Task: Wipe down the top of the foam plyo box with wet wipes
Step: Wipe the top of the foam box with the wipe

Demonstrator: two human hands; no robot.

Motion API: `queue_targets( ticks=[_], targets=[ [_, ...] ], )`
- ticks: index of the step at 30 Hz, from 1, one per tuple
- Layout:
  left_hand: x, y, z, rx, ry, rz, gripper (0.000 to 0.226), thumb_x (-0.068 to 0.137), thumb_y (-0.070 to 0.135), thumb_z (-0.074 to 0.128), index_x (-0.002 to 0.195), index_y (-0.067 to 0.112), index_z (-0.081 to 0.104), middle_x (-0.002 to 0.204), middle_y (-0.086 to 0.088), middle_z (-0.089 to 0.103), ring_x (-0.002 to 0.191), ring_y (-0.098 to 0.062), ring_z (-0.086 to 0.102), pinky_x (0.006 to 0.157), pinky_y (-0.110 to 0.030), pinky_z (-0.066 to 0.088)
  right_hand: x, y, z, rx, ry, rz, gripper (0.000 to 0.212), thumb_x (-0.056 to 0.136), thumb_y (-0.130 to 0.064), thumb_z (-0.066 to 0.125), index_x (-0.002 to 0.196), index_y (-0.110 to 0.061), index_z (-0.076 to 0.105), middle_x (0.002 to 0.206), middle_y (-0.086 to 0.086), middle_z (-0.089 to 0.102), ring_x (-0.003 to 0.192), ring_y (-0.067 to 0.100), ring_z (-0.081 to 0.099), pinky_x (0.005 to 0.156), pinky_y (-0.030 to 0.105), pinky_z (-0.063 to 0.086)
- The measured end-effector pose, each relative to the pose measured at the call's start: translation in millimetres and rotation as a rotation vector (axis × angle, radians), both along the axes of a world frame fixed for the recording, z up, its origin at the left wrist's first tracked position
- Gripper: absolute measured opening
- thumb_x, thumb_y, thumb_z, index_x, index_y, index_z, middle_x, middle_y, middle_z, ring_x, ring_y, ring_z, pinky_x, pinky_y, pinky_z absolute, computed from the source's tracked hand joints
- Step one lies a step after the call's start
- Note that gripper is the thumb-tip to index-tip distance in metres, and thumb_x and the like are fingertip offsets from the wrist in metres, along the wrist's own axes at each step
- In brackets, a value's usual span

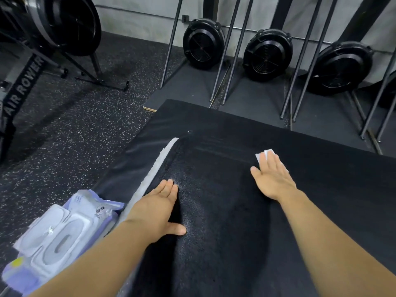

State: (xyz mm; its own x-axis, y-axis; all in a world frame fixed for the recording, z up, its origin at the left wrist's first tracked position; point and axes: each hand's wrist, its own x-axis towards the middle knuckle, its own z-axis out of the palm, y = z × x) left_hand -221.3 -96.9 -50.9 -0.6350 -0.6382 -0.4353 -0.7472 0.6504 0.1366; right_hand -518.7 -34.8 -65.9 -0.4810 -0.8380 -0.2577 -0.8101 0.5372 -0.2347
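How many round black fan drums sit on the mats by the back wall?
3: left fan drum, middle fan drum, right fan drum. Others may lie beyond the right edge.

1. we read one legend clearly: "air rower", set in pale block capitals. it runs lengthwise along the dark sloping beam (25,80) of the rowing machine (53,24) at the left edge of the view.
2. the lilac pack of wet wipes (64,228) at lower left carries lines of small print near its far end, with a small cartoon figure printed beside them. the print is too small and blurred for us to read.
3. a yellow sticker (16,263) sits on the near corner of the same pack. we cannot make out any wording on it.
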Motion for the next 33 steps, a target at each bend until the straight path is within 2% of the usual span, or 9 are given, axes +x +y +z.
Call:
queue_targets(
  ticks=[3,7,11,14,17,20,23,28,33],
  targets=[
    [0,0,0,0.003,0.007,0.001,0.114,0.082,0.068,0.055,0.153,0.011,-0.014,0.16,-0.003,-0.019,0.147,-0.015,-0.018,0.117,-0.025,-0.005,-9,10,1,0.057,-0.008,-0.082,0.058,0.104,-0.042,0.025,0.154,-0.019,0.007,0.157,-0.002,0.003,0.146,0.018,0.006,0.12,0.038,0.014],
    [3,-1,-4,0.001,0.039,0.0,0.114,0.081,0.069,0.055,0.153,0.012,-0.013,0.16,-0.004,-0.019,0.147,-0.015,-0.019,0.117,-0.025,-0.005,21,-19,2,0.023,-0.006,-0.117,0.056,0.102,-0.045,0.028,0.147,-0.013,0.024,0.15,0.004,0.014,0.142,0.023,0.012,0.118,0.038,0.016],
    [6,-2,-9,-0.019,0.07,-0.002,0.114,0.08,0.07,0.055,0.153,0.013,-0.011,0.16,-0.003,-0.019,0.147,-0.013,-0.019,0.117,-0.024,-0.006,81,-62,-2,-0.047,0.024,0.019,0.058,0.1,-0.047,0.025,0.145,-0.01,0.028,0.146,0.004,0.018,0.14,0.022,0.012,0.117,0.039,0.018],
    [5,-2,-10,-0.018,0.075,0.008,0.115,0.08,0.069,0.057,0.153,0.014,-0.011,0.16,-0.002,-0.019,0.146,-0.012,-0.019,0.117,-0.024,-0.005,122,-87,-4,0.019,-0.002,0.124,0.069,0.102,-0.05,0.019,0.155,-0.007,0.012,0.161,0.01,0.002,0.149,0.026,-0.005,0.122,0.042,0.006],
    [3,-2,-8,-0.01,0.067,0.019,0.115,0.08,0.068,0.059,0.153,0.014,-0.011,0.16,-0.001,-0.019,0.146,-0.011,-0.019,0.117,-0.024,-0.004,133,-90,-3,0.021,-0.046,0.249,0.067,0.104,-0.049,0.017,0.158,-0.011,0.005,0.164,0.007,-0.006,0.151,0.022,-0.012,0.123,0.04,-0.001],
    [1,-2,-5,0.0,0.038,0.017,0.115,0.08,0.067,0.058,0.153,0.014,-0.012,0.16,-0.001,-0.02,0.146,-0.012,-0.019,0.118,-0.025,-0.003,108,-69,1,-0.071,-0.064,0.296,0.056,0.104,-0.045,0.023,0.153,-0.019,0.019,0.159,-0.003,0.008,0.15,0.016,0.0,0.122,0.034,0.005],
    [1,-1,-3,0.014,0.015,0.016,0.115,0.081,0.067,0.058,0.153,0.013,-0.013,0.16,-0.002,-0.02,0.147,-0.013,-0.019,0.119,-0.026,-0.002,68,-32,1,-0.094,-0.02,0.23,0.048,0.103,-0.042,0.027,0.148,-0.023,0.025,0.15,-0.007,0.014,0.145,0.014,0.012,0.12,0.037,0.016],
    [0,0,0,0.028,0.011,0.027,0.114,0.081,0.066,0.058,0.153,0.012,-0.013,0.16,-0.002,-0.021,0.147,-0.014,-0.018,0.118,-0.026,-0.003,18,23,0,0.041,-0.02,0.049,0.06,0.104,-0.046,0.023,0.155,-0.024,0.002,0.161,-0.008,-0.005,0.15,0.014,0.001,0.122,0.037,0.012],
    [1,1,-3,0.022,0.034,0.03,0.114,0.081,0.066,0.058,0.153,0.013,-0.013,0.16,-0.002,-0.021,0.147,-0.014,-0.018,0.117,-0.025,-0.004,27,19,-1,0.03,-0.026,-0.109,0.058,0.101,-0.046,0.023,0.148,-0.012,0.02,0.151,0.003,0.015,0.143,0.022,0.012,0.119,0.04,0.016]
  ],
)
